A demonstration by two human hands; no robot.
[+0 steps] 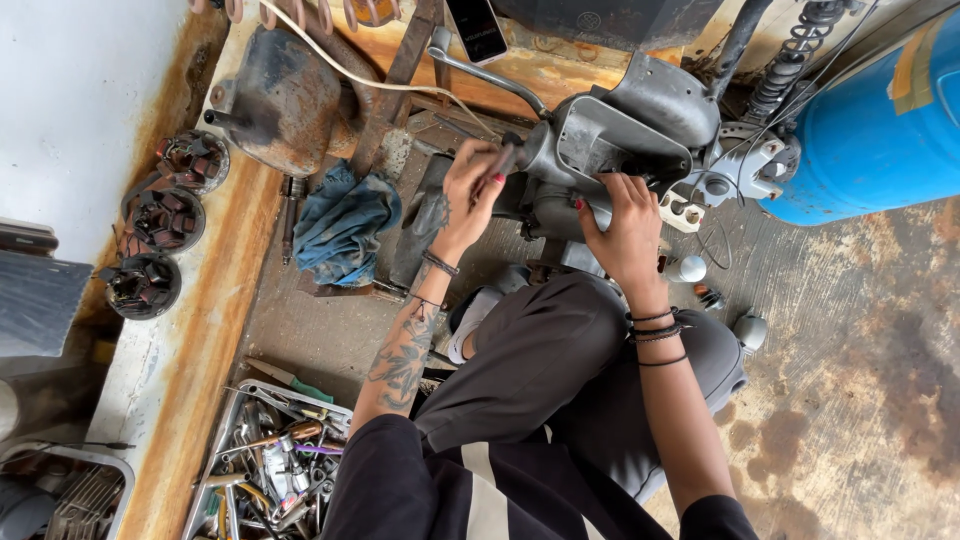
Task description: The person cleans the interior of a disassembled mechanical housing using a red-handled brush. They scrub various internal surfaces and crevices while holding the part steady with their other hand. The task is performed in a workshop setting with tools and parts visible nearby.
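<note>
Person squatting on concrete floor (860, 400), working on grey engine casing (610, 135) lying btwn knees & blue drum (880, 120). Left hand (470, 185) closing round dark tool (500, 160), tip angling into casing. Right hand (625, 225) pressing down w/ fingers curled on casing edge, prob. steadying it. Blue rag (340, 225) lying just left; tray of tools (270, 460) sitting near left elbow, w/in reach.

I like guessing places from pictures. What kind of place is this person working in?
Most likely a small repair workshop for motorbikes or scooters. A tray of hand tools sits on the stained concrete floor, both hands work on a grey metal engine casing, and copper-wound coil parts line the ledge.
</note>
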